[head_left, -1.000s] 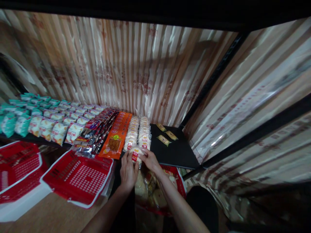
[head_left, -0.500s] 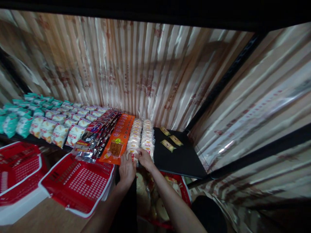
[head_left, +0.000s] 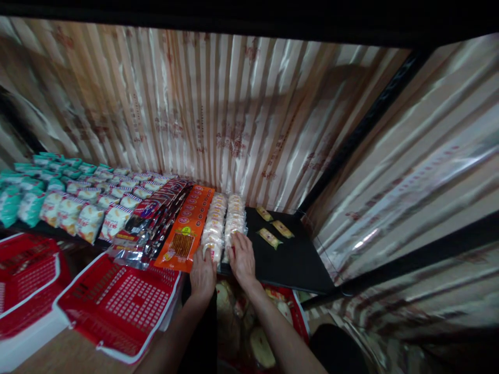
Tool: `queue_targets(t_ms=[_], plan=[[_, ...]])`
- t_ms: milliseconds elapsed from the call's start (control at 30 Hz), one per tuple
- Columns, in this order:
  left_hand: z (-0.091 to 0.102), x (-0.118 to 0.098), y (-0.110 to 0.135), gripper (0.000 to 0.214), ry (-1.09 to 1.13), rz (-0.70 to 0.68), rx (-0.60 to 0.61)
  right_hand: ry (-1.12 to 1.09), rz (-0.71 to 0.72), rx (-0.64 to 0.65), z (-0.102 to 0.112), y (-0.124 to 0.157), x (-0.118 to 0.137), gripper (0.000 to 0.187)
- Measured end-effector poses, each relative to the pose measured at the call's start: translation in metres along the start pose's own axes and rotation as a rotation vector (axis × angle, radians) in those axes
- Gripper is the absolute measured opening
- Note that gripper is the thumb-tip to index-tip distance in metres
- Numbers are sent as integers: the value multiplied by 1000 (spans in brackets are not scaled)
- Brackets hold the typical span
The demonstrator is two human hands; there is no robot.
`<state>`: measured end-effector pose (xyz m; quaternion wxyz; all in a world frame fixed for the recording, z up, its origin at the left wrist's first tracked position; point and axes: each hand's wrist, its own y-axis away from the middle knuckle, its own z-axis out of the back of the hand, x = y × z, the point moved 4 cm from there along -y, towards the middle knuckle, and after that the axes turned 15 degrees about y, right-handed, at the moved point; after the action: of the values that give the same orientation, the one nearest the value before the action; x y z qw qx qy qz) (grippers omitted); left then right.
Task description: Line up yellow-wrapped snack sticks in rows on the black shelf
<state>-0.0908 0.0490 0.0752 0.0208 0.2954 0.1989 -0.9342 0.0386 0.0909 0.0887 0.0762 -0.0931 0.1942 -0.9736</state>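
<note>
Two rows of clear-wrapped white snack packets run from front to back on the black shelf, a left row (head_left: 214,218) and a right row (head_left: 236,214). My left hand (head_left: 203,274) is at the front end of the left row, its extended fingertips touching the front packet (head_left: 212,253). Over the front of the right row lies my right hand (head_left: 242,259), fingers stretched forward and slightly bent. It covers the nearest packets there. An orange snack bag (head_left: 183,231) lies flat just left of the white rows.
Left along the shelf (head_left: 276,265) stand dark shiny packets (head_left: 152,223), white bags (head_left: 89,221) and green bags (head_left: 31,205). Three small yellow packets (head_left: 270,237) lie at right. Red baskets (head_left: 128,291) sit below, front left. A black post (head_left: 358,124) rises at the right.
My right hand has moved from the front packet of the left row to the right row. My left hand stays by the left row's front. The view has shifted slightly.
</note>
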Motion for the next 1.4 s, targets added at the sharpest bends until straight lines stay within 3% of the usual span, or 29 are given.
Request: queue_targets(t_ms=[133,300,767,1067,1233,1400], plan=[[-3,-1,-2,34,-6,-16,-32,144,61,-24,-15,2,-19,46],[-7,-3,-9,34,-28,-1,-41,169,85,29,-29,1,-26,44],[-23,-3,-31,32,-95,-18,-49,123,41,91,-30,1,-29,45],[-31,1,-34,30,-60,-74,-136,196,61,54,-29,0,-27,44],[-27,1,-30,31,-11,-93,-128,178,70,-15,-28,3,-29,45],[-20,-6,-23,30,36,-202,-165,74,39,-101,-25,4,-33,43]])
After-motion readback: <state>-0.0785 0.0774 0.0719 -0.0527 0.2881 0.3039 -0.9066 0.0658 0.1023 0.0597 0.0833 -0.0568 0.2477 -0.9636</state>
